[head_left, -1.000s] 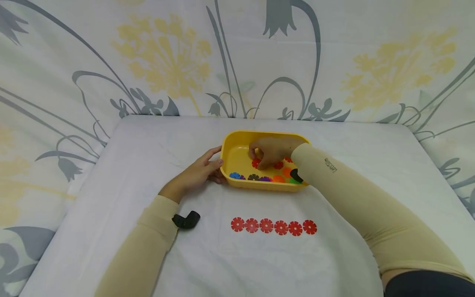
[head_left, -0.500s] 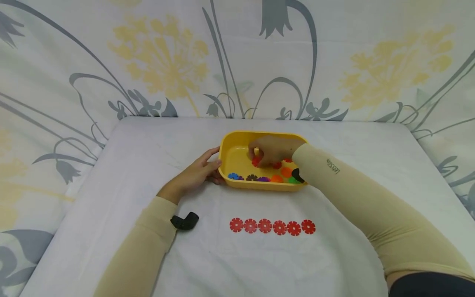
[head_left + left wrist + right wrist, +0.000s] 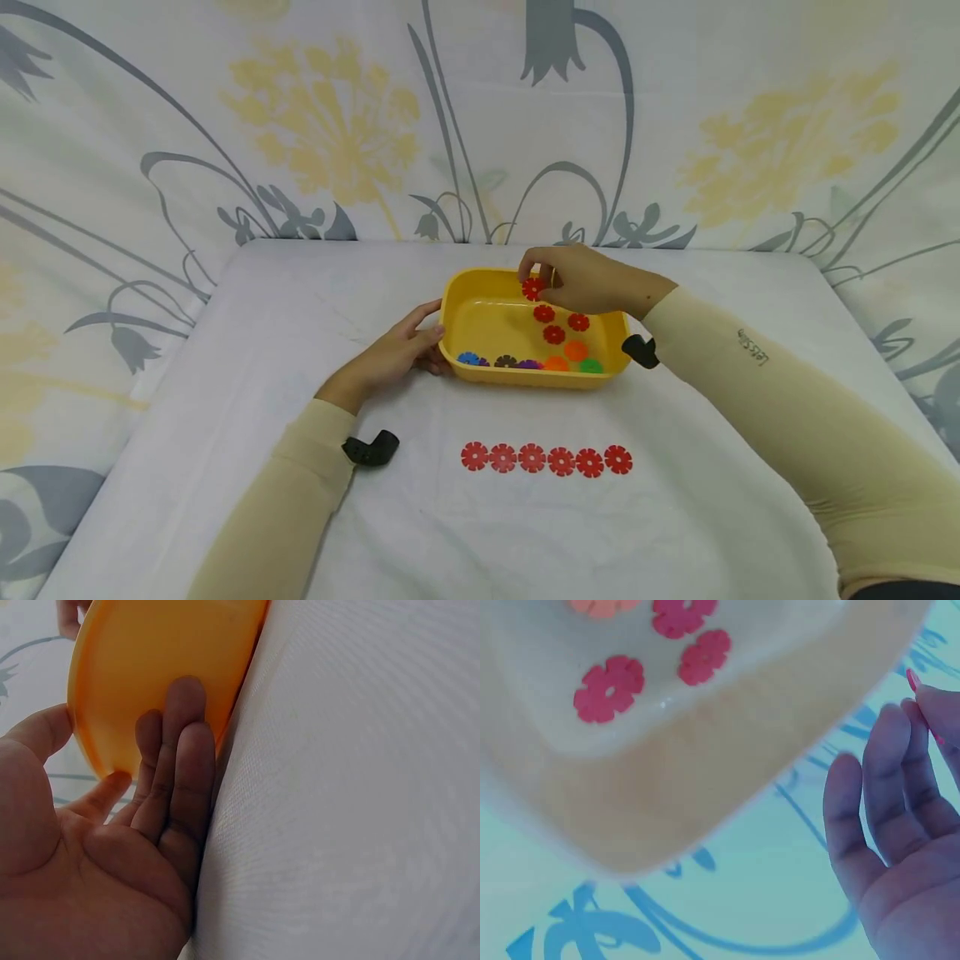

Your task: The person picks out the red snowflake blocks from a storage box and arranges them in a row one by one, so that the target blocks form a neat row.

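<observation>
A yellow tray (image 3: 480,377) stands tilted toward the person, with several red, orange, green, blue, purple and dark notched plastic discs inside. My left hand (image 3: 401,350) rests against the tray's left end from outside; in the left wrist view its fairly straight fingers (image 3: 193,761) touch the outer wall and the thumb meets the rim. Over the tray's back edge, my right hand (image 3: 588,279) pinches a red notched disc (image 3: 533,289) between thumb and fingertips. In the right wrist view that disc (image 3: 913,679) shows only partly beside the thumb.
A row of several red notched discs (image 3: 532,457) lies on the white cloth (image 3: 555,542) in front of the tray. Behind the table hangs a flower-patterned curtain (image 3: 480,125). Loose red discs (image 3: 553,334) sit inside the tray at the right.
My right hand has lifted a red disc from inside the tray up to its back edge, uncovering other red discs. The left hand has stayed at the tray's left end.
</observation>
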### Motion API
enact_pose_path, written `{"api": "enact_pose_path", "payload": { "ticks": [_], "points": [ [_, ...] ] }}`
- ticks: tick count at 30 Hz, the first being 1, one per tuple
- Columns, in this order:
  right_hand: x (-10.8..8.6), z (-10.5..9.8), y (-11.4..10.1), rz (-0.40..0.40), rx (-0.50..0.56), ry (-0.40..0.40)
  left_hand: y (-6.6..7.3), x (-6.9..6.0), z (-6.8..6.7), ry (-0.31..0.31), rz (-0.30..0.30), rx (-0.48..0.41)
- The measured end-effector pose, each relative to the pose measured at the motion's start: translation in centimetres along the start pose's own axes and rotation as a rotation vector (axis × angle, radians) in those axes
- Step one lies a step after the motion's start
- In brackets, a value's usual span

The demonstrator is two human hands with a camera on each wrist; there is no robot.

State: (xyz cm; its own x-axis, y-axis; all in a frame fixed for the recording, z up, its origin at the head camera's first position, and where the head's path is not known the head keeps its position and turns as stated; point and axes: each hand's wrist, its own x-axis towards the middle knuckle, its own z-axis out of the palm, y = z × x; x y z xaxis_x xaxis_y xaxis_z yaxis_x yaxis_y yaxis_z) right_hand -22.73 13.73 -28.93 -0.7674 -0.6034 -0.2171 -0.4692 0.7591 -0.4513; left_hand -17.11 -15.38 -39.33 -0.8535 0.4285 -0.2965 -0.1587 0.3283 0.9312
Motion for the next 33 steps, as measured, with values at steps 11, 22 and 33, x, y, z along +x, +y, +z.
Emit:
{"api": "enact_pose_path", "payload": {
  "ticks": [11, 22, 33],
  "points": [
    [-8.5, 0.8, 0.0, -0.092, 0.064, 0.367, -0.1, -0.2, 0.0, 0.004, 0.001, 0.007],
    [-14.3, 4.7, 1.9, -0.104, 0.245, 0.491, 0.0, 0.1, 0.2, 0.018, -0.015, 0.023],
    [-15.9, 7.4, 5.3, -0.04, 0.397, 0.246, -0.1, 0.0, 0.0, 0.016, -0.029, 0.015]
  ]
}}
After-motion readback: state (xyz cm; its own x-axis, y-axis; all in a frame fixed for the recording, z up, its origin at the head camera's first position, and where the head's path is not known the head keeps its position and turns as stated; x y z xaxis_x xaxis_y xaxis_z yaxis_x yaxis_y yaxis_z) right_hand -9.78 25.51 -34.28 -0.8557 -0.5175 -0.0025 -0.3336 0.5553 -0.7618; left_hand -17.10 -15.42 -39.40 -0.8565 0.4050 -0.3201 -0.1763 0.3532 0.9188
